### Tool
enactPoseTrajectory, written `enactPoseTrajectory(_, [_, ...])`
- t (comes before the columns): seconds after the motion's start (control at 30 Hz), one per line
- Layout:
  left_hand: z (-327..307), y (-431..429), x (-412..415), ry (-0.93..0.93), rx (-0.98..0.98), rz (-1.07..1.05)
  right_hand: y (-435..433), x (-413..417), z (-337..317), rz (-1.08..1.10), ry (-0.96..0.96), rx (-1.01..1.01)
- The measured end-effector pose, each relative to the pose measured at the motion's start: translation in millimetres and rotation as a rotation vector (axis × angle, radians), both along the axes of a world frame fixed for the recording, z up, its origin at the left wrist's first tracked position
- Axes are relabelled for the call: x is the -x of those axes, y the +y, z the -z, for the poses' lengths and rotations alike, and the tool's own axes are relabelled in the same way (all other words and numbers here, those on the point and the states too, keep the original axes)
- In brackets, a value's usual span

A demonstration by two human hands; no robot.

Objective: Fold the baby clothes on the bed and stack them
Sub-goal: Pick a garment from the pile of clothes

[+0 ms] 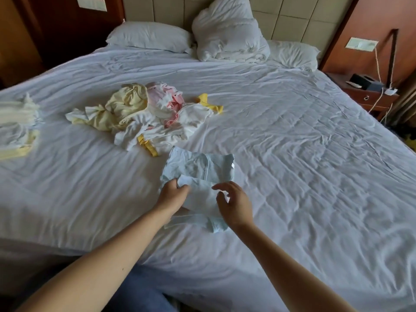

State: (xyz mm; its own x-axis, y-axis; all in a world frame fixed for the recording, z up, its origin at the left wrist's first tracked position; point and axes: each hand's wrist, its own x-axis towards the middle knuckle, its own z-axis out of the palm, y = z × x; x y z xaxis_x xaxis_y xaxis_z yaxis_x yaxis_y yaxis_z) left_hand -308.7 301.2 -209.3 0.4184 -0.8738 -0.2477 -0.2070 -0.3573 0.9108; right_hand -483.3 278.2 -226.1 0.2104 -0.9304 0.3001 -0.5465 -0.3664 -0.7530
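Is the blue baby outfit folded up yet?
Half folded: the left hand grips a flap turned over the blue outfit; its far part lies flat.

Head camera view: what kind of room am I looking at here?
Most likely a hotel bedroom: a wide bed with white sheets, a pillow against a padded headboard, and a wooden nightstand beside it, below a wall panel.
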Motion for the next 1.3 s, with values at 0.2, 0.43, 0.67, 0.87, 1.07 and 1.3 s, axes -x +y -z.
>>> enactPoseTrajectory(0.2, [5.2, 11.9, -38.8, -0.275, -0.095, 0.083, 0.3, 4.9, 36.1, -0.250, 0.468, 0.016])
enactPoseTrajectory(0.43, [29.6, 19.3, -53.8, -1.025, 0.225, 0.292, 6.9, 17.0, 41.9, -0.245, 0.634, 0.050])
enactPoseTrajectory(0.67, [64.0, 24.2, -65.0, -1.153, 0.337, 0.686, 3.4, 7.7, 22.5, -0.334, 0.596, 0.112])
enactPoseTrajectory(0.87, [66.1, 23.8, -70.3, -1.040, 0.169, 0.746, -11.0, 16.2, 32.5, -0.461, 0.673, -0.010])
enactPoseTrajectory(1.07, [52.8, 25.3, -82.5, -0.990, 0.029, 0.879, -11.3, 38.1, 30.6, -0.452, 0.581, -0.031])
enactPoseTrajectory(1.3, [40.1, 57.2, -106.9, -0.860, 0.044, 0.867, 3.5, 52.1, 23.0, -0.423, 0.552, -0.066])
